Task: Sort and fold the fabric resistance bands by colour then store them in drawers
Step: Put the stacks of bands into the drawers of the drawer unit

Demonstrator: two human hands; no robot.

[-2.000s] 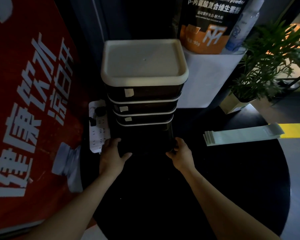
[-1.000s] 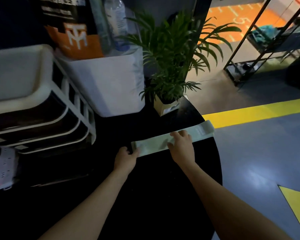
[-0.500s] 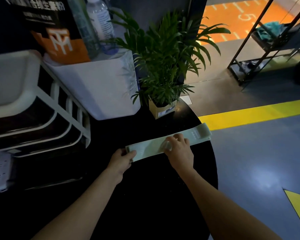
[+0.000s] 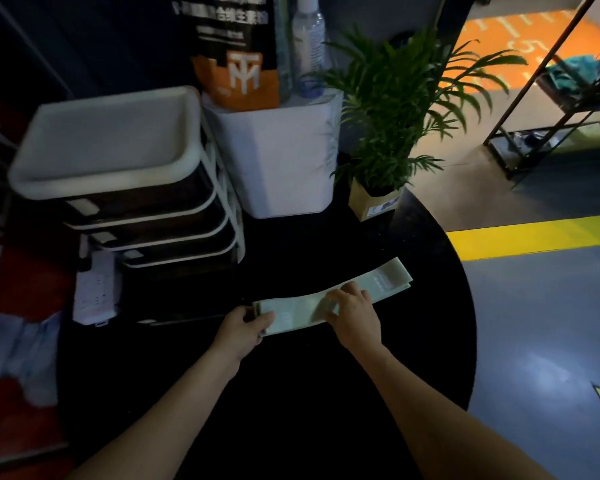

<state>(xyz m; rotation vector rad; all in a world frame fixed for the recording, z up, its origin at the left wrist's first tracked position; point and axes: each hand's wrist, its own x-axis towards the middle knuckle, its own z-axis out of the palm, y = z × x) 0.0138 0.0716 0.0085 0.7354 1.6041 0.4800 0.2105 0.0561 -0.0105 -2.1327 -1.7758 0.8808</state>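
Black and round, the counter (image 4: 291, 393) carries everything, and it is dim. At its back left stands the drawer unit (image 4: 125, 188), a white frame with dark drawers stacked under a pale top tray; they look closed, though the lowest is lost in shadow. Behind it sit a white bin (image 4: 281, 157) and a potted plant (image 4: 388, 109). A white power strip (image 4: 96, 292) lies by the unit's left foot.

Lying flat on the counter, right of the drawers and in front of the plant, is a stack of pale green bands (image 4: 388, 280), stretched long from left to right. The left hand (image 4: 243, 327) pinches the stack's near-left end, thumb over the top and fingers curled beneath. The right hand (image 4: 355, 313) rests on the middle, fingers bent and pressing down.

By my reading, this is the folding step for the green lot: one end held, the middle pinned as the crease line. Next, the left end probably wants lifting over toward the right, edges kept square, before a drawer is pulled open.
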